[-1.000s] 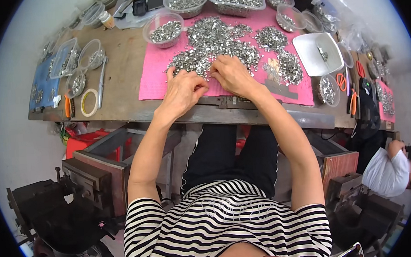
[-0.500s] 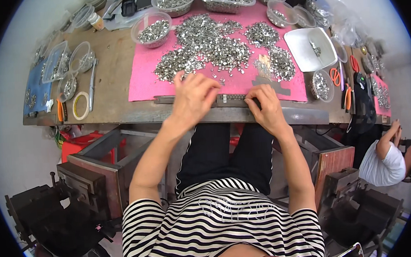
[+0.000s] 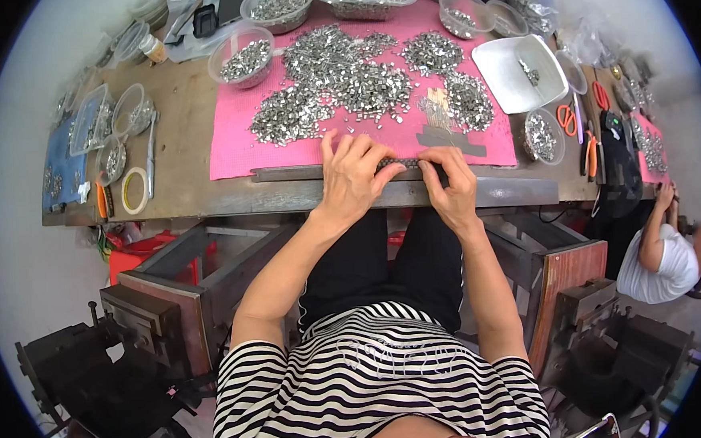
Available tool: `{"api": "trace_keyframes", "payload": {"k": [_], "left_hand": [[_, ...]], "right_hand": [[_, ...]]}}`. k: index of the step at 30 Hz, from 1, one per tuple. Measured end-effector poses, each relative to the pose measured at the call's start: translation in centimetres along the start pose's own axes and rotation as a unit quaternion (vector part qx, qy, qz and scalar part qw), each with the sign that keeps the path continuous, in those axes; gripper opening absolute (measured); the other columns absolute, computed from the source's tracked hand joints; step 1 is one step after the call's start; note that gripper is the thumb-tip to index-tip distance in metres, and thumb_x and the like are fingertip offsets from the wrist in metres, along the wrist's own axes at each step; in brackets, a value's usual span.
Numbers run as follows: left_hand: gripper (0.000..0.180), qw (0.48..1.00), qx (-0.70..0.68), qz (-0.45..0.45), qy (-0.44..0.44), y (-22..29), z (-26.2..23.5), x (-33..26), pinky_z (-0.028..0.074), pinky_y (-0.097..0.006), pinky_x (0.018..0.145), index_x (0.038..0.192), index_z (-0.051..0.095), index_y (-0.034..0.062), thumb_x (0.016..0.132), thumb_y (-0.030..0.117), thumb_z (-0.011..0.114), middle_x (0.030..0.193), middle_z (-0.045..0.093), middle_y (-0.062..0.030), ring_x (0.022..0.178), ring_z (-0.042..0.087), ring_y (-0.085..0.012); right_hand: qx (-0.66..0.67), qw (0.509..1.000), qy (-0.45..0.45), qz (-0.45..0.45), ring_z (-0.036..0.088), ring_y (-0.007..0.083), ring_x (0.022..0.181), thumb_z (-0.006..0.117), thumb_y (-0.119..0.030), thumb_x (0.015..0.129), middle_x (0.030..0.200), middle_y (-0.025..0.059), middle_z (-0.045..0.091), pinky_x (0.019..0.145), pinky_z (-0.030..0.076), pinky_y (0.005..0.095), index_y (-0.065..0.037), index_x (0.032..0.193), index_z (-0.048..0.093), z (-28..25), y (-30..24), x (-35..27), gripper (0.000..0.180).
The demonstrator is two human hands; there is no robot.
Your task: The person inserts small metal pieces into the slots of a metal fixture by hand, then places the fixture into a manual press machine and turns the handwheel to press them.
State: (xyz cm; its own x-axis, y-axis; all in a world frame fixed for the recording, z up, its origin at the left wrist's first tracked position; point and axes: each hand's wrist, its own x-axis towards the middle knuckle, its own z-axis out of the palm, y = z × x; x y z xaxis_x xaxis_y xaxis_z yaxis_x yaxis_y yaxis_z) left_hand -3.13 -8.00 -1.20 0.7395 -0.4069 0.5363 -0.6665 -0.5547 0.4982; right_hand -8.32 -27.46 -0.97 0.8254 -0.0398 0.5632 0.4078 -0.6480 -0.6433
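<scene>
While left hand (image 3: 353,175) and right hand (image 3: 451,182) bend fingers onto dark strip (image 3: 291,174) along tabletop's (image 3: 181,141) front edge, firmness of grip unclear, metal-piece heaps (image 3: 371,89) separate them from far-edge tubs (image 3: 366,11); white tray (image 3: 506,77) right, tape roll (image 3: 124,194) front-left.

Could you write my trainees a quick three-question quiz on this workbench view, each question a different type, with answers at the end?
1. Short answer: which is nearer the white tray, the left hand or the right hand?
2. True or false: the roll of tape lies to the left of both hands.
3. Multiple choice: the loose metal pieces just beyond the hands lie on a mat of which colour? A yellow; B green; C pink.

Key: 1 right hand; 2 true; 3 C.
</scene>
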Motion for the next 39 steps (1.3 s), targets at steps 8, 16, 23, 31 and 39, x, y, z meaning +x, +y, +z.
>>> {"api": "trace_keyframes", "payload": {"k": [8,16,23,31,39], "left_hand": [[0.037,0.999,-0.024,-0.006,0.02,-0.9,-2.9,-0.2,0.035,-0.047,0.101,0.106,0.07,0.0112,0.082,0.037,0.082,0.097,0.062,-0.0038,0.098,0.058,-0.0253],[0.045,0.999,0.022,-0.004,-0.032,-3.1,-4.2,-3.5,0.035,-0.043,0.083,0.102,0.059,0.0054,0.078,0.033,0.085,0.097,0.056,-0.0083,0.092,0.052,-0.0297],[0.04,0.999,0.019,0.041,0.02,-2.9,-3.4,-4.4,0.034,-0.042,0.077,0.096,0.056,0.0069,0.077,0.027,0.086,0.093,0.055,-0.008,0.087,0.052,-0.0284],[0.041,0.999,0.032,0.01,-0.021,-2.8,-4.1,-3.1,0.036,-0.044,0.082,0.1,0.058,0.0058,0.079,0.029,0.085,0.1,0.056,-0.0095,0.093,0.052,-0.03],[0.06,0.982,0.073,0.067,-0.158,-2.0,-3.6,-0.3,0.01,-0.076,0.116,0.143,0.058,0.0061,0.1,0.048,0.058,0.155,0.05,-0.0051,0.153,0.026,-0.0409]], "right_hand": [[-0.054,0.998,0.028,-0.014,0.063,0.0325,0.097,0.075,0.002,0.083,0.106,0.0138,0.068,0.086,0.05,0.0409,-0.001,0.11,0.068,-1.4,0.3,-0.7,0.028],[-0.109,0.994,0.002,-0.032,0.061,0.0355,0.104,0.083,-0.003,0.078,0.112,0.0144,0.063,0.09,0.05,0.044,-0.001,0.115,0.066,-1.6,0.2,-2.4,0.041],[-0.176,0.981,0.055,-0.068,0.061,0.0352,0.107,0.084,-0.002,0.076,0.11,0.0127,0.063,0.092,0.051,0.0443,-0.002,0.115,0.066,-0.8,0.0,-4.0,0.043],[-0.13,0.991,-0.022,-0.012,0.059,0.0325,0.098,0.081,-0.005,0.081,0.107,0.0131,0.062,0.084,0.05,0.0426,-0.001,0.114,0.066,-2.2,-0.6,-1.8,0.037],[-0.067,0.991,-0.098,-0.057,0.064,0.0378,0.105,0.072,-0.011,0.09,0.114,0.018,0.068,0.095,0.05,0.0461,0.002,0.115,0.068,0.1,0.3,5.7,0.028]]}}
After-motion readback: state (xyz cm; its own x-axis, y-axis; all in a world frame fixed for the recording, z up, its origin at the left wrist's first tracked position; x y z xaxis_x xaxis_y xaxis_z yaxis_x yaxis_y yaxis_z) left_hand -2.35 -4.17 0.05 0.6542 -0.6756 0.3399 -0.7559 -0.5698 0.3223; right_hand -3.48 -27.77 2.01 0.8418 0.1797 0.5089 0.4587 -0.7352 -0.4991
